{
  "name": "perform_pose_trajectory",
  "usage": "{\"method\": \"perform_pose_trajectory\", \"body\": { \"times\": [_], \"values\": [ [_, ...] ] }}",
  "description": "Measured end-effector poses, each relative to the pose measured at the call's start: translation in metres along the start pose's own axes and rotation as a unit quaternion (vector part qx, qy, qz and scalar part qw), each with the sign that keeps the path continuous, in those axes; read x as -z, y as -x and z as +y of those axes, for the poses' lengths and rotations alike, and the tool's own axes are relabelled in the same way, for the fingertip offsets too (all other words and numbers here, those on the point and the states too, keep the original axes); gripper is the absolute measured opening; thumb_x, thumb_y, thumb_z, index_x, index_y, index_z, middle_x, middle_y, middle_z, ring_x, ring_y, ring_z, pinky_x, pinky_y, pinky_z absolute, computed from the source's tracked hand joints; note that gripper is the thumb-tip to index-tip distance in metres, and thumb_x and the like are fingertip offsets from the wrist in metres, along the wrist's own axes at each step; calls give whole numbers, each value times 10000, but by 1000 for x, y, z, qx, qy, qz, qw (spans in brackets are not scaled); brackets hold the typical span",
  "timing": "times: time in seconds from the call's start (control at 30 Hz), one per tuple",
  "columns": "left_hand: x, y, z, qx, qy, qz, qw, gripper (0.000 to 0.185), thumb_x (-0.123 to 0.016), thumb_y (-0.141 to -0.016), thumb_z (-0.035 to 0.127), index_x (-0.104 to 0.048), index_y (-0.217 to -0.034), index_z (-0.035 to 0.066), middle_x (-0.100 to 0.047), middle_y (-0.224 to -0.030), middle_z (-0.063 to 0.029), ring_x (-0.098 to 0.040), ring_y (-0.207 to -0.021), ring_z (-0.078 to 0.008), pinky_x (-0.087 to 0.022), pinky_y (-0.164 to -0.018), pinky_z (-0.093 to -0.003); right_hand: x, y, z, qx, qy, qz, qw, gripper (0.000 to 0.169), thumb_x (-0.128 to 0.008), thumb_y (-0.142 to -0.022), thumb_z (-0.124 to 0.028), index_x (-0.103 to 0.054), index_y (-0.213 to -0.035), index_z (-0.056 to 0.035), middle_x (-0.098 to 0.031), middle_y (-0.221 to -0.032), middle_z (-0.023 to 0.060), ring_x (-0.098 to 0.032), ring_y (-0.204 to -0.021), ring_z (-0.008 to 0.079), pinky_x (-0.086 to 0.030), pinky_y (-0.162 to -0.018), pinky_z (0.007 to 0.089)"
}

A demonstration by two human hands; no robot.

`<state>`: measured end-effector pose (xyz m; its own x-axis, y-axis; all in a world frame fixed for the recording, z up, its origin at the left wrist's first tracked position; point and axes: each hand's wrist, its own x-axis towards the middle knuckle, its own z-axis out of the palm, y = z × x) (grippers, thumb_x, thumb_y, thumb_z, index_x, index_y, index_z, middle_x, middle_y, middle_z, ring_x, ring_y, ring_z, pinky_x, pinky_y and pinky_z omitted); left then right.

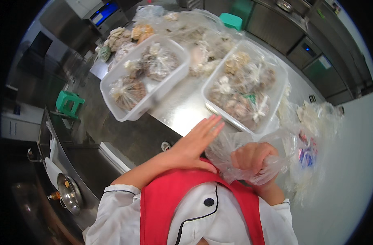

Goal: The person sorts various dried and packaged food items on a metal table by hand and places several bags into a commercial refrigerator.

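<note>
My right hand (256, 159) is closed in a fist around a crumpled clear plastic bag (229, 144), just below the right tub. My left hand (194, 142) is spread flat, its fingers extended beside that bag, near the table edge; whether it touches the bag cannot be told. A translucent plastic tub (283, 92) holds several tied clear bags of brownish and pale food (235, 107). To its left, a second translucent tub (162, 99) with tied bags of dark brown food (130, 92) juts over the edge of the stainless steel table (180, 108).
More bagged food (117, 38) and loose plastic bags (201, 24) cover the table's far end. Crumpled plastic packaging (309, 153) lies at the right. Green stools (68, 102) stand on the floor. A metal bowl (70, 193) sits on the counter at the lower left.
</note>
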<state>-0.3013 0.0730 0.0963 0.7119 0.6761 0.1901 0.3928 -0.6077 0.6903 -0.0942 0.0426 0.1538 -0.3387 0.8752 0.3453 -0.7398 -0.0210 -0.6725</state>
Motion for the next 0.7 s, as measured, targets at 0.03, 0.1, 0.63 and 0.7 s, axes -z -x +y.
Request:
{"method": "perform_pose_trajectory", "body": {
  "times": [0.03, 0.1, 0.63, 0.7],
  "values": [
    [-4, 9, -11, -1, -41, 4, 999, 1080, -854, -664, 416, -312, -1511, 21, -274, -1558, -201, -295, -1433, -355, -276, -1168, -503, -19, -17, 13, -16, -7, -6, 1000, 307, -597, -943, -196, -505, -685, -59, -469, -630, 50, -390, -528, 179, -328, -528, 332],
    [-1, 17, -28, -32, -30, 62, 997, 862, -778, -746, 363, -405, -1434, 3, -244, -1571, -249, -209, -1480, -381, -150, -1210, -516, -50, -49, 41, -42, -20, -14, 999, 305, -608, -934, -200, -511, -683, -57, -479, -633, 53, -403, -536, 187, -343, -534, 342],
    [210, 293, -178, 280, 188, 472, 814, 181, -629, -919, 124, -663, -1067, 27, -660, -1019, -39, -600, -882, -149, -485, -734, -299, -199, -321, 295, -16, 89, -97, 991, 594, -616, -935, -128, -365, -1470, -65, -519, -1396, 123, -508, -1281, 223, -409, -1057, 360],
    [257, 312, -183, 342, 365, 555, 664, 127, -622, -944, 118, -671, -1035, 44, -670, -970, -26, -596, -852, -118, -454, -649, -255, -179, -331, 323, -85, 186, -99, 974, 652, -624, -925, -183, -329, -1492, -54, -487, -1428, 157, -470, -1330, 274, -354, -1109, 398]
  ]
}}
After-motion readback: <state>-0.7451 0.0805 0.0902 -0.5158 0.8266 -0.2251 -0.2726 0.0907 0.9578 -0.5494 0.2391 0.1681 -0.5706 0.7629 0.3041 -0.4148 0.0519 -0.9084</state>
